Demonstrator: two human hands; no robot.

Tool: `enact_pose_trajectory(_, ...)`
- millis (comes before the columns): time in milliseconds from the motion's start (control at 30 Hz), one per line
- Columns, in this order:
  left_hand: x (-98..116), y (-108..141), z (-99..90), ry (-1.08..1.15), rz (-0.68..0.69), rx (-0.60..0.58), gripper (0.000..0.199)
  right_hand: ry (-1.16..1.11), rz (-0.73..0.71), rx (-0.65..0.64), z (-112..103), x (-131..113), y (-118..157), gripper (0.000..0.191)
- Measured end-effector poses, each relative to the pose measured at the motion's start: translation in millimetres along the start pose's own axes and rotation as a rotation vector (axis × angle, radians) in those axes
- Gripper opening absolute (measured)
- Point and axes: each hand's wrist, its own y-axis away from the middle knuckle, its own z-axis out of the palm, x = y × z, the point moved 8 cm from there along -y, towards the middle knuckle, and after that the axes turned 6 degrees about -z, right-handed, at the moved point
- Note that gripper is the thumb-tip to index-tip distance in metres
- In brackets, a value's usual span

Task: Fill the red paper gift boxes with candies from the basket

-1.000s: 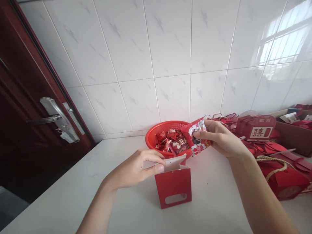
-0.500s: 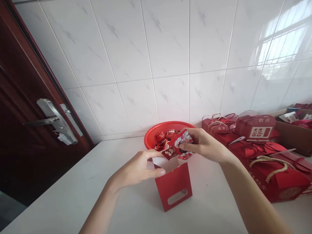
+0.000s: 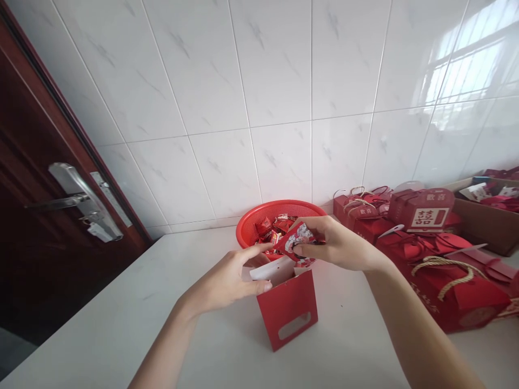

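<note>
A small red paper gift box (image 3: pixel 288 308) stands open at the top on the white table, with a clear window low on its front. My left hand (image 3: pixel 227 278) grips its left side, thumb at the front rim and index finger stretched over the far side. Above the opening, my right hand (image 3: pixel 338 246) pinches red printed snack packets (image 3: pixel 298 240) with a white floral pattern between thumb and fingers. Just behind stands a red plastic basket (image 3: pixel 248 229) of small wrapped candies (image 3: pixel 265 228). The box's inside is mostly hidden.
To the right is a cluster of red gift boxes, one with a rope handle (image 3: pixel 458 275) and one with a white label (image 3: pixel 425 216). A cardboard carton (image 3: pixel 490 221) sits behind them. A tiled wall backs the table; a wooden door (image 3: pixel 48 189) is at left.
The right hand has lowered slightly with the packets towards the box opening. A dark red wrapper seen beneath them earlier no longer shows. The left hand stays at the box.
</note>
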Motion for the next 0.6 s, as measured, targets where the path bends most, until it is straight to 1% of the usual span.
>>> enact_pose_trajectory(67, 5, 1, -0.2, -0.010, 0.038, 0.013, 0.068, -0.007, 0.000, 0.006, -2, 0, 1, 0.008)
enact_pose_trajectory(100, 8, 1, -0.9, -0.023, 0.065, 0.029, 0.062, -0.015, -0.002, 0.013, -3, -1, 1, 0.008)
enact_pose_trajectory(167, 15, 2, -2.5, -0.067, 0.122, 0.067, 0.040, -0.060, -0.008, 0.040, -7, -2, 2, 0.008)
enact_pose_trajectory(233, 18, 3, -2.3, -0.115, 0.138, 0.082, 0.017, -0.160, 0.003, 0.091, -10, 0, 4, 0.011)
enact_pose_trajectory(267, 17, 2, -1.5, -0.126, 0.129, 0.077, 0.014, -0.223, 0.014, 0.124, -12, 2, 4, 0.013)
enact_pose_trajectory(367, 8, 0, 0.5, -0.101, 0.050, 0.050, 0.023, -0.390, 0.068, 0.236, -15, 10, 3, 0.018)
enact_pose_trajectory(500, -8, -3, -0.3, -0.056, -0.067, 0.047, 0.047, -0.596, 0.161, 0.362, -12, 25, -2, 0.017)
enact_pose_trajectory(600, -11, -4, 0.9, -0.018, -0.072, 0.015, 0.054, -0.702, 0.203, 0.424, -9, 34, -5, 0.012)
